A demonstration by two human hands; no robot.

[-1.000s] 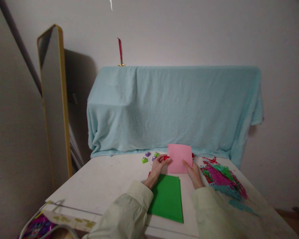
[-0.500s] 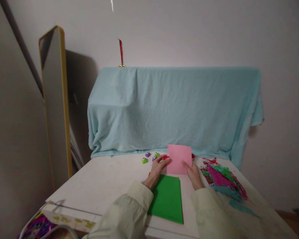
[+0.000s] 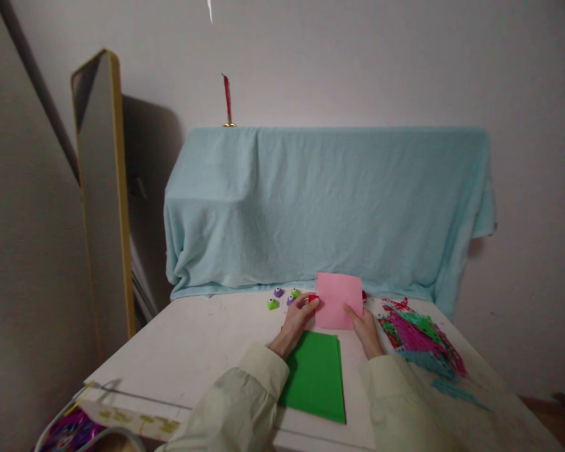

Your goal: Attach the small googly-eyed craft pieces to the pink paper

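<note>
Almost nothing has shifted since a second ago: the left hand (image 3: 297,321) and right hand (image 3: 365,329) still pinch the pink sheet (image 3: 338,301) by its lower corners. It stands upright above the fingers (green paper (image 3: 316,375) just below them), so the hold seems steady.

The pink paper (image 3: 339,300) is a plain, roughly square sheet, unmarked on the side facing the camera, with straight edges and crisp corners. It stands nearly upright above the far part of the white table (image 3: 193,351), its lower edge down near the tabletop and its top edge level against the pale blue cloth behind it. The left hand (image 3: 297,317) pinches its left edge about halfway up, and the right hand (image 3: 365,326) grips its lower right corner from below. A small red object (image 3: 312,297) shows just beside its left edge.
</note>
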